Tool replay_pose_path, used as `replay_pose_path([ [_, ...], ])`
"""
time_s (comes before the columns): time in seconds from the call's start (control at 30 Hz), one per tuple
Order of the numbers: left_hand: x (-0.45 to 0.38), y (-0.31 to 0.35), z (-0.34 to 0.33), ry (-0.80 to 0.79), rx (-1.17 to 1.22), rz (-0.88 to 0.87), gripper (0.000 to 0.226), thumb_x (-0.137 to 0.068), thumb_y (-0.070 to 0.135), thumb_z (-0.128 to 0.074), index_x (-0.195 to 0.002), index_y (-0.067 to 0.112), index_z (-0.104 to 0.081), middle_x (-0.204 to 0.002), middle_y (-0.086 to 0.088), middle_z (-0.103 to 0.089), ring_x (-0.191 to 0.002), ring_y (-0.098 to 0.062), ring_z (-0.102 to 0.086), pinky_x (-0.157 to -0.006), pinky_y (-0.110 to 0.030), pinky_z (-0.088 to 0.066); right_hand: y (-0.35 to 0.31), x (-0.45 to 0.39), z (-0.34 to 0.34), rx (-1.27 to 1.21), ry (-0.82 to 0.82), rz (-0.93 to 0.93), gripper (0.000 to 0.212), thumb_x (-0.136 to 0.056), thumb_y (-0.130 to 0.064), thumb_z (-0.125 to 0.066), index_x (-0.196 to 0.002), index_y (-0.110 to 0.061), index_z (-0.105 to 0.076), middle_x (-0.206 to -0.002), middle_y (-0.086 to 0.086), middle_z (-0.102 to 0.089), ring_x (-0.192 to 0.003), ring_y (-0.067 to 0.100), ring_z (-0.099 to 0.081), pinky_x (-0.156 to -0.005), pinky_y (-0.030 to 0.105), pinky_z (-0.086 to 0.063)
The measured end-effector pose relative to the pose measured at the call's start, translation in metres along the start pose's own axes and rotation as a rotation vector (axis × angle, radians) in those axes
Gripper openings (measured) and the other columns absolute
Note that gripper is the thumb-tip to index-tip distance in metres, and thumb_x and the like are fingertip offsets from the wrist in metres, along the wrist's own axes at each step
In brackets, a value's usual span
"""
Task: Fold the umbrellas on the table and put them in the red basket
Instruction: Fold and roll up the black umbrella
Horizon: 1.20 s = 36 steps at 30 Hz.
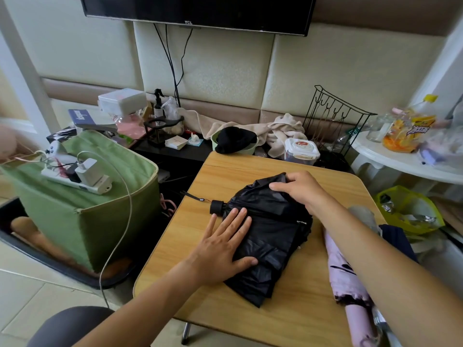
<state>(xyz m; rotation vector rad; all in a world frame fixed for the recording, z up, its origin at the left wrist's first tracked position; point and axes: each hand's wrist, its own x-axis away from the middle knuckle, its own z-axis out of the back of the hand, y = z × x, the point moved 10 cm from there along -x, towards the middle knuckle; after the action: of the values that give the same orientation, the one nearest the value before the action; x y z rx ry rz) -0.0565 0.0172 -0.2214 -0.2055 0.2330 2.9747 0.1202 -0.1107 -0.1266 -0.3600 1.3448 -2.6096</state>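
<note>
Your left hand (226, 249) presses flat on the black umbrella (270, 236) while your right hand (298, 189) grips cloth at one o'clock; next, roll the folds tight.

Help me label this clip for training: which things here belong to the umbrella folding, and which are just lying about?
Part of the job:
- collapsed black fabric umbrella, under both hands
- left hand, pressing flat
- right hand, gripping fabric
- folded pink umbrella, waiting
- wooden table

Lying about:
- green fabric storage box
- white power strip
- black wire rack
</note>
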Motion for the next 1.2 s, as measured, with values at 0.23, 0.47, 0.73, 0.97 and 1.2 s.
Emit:
replay_pose_path([
  [0.23, 0.000, 0.000, 0.001, -0.026, -0.013, 0.014, 0.099, -0.086, 0.087, 0.002, -0.163, 0.026, 0.014, -0.167, 0.009, 0.028, -0.151, -0.008, 0.033, -0.125, -0.053, 0.013, -0.024, 0.072, -0.006, -0.306, -0.067, 0.191, 0.013, -0.090, -0.024, -0.078, -0.098, -0.012, -0.079, -0.096, 0.004, -0.080, -0.094, 0.022, -0.076, -0.086, 0.035, -0.058],
  [0.47, 0.003, 0.003, 0.012, -0.100, 0.015, 0.036, 0.090, -0.097, 0.080, -0.024, -0.164, 0.027, 0.005, -0.165, 0.012, 0.021, -0.154, -0.012, 0.027, -0.123, -0.053, 0.018, 0.048, 0.128, -0.060, -0.612, -0.174, -0.082, 0.028, -0.090, -0.025, -0.076, -0.118, -0.021, -0.074, -0.112, -0.006, -0.078, -0.111, 0.012, -0.071, -0.098, 0.035, -0.050],
  [0.73, 0.012, -0.015, 0.087, 0.384, 0.443, 0.094, 0.015, -0.099, 0.034, -0.056, -0.092, 0.029, -0.069, -0.095, 0.019, -0.061, -0.093, -0.001, -0.058, -0.092, -0.032, -0.045, 0.059, 0.123, -0.059, -0.450, -0.065, -0.090, 0.036, -0.089, -0.051, -0.076, -0.111, -0.022, -0.075, -0.107, -0.010, -0.077, -0.104, 0.016, -0.070, -0.097, 0.038, -0.053],
  [0.97, 0.013, -0.029, 0.098, 0.548, 0.701, 0.200, 0.011, -0.099, 0.015, -0.062, -0.099, 0.024, -0.069, -0.096, 0.014, -0.065, -0.091, -0.010, -0.063, -0.077, -0.026, -0.053, 0.016, 0.139, -0.048, -0.212, -0.012, 0.389, 0.026, -0.094, -0.033, -0.069, -0.088, -0.007, -0.072, -0.091, -0.003, -0.071, -0.089, 0.006, -0.066, -0.076, 0.023, -0.048],
  [1.2, 0.006, -0.022, 0.073, 0.396, 0.688, 0.241, 0.015, -0.096, 0.013, -0.068, -0.097, 0.026, -0.060, -0.097, 0.015, -0.062, -0.093, 0.000, -0.059, -0.076, -0.017, -0.048, 0.043, 0.136, -0.084, -0.935, -0.287, -0.088, 0.034, -0.076, -0.018, -0.074, -0.103, 0.002, -0.067, -0.112, 0.015, -0.073, -0.107, 0.028, -0.072, -0.097, 0.042, -0.054],
])
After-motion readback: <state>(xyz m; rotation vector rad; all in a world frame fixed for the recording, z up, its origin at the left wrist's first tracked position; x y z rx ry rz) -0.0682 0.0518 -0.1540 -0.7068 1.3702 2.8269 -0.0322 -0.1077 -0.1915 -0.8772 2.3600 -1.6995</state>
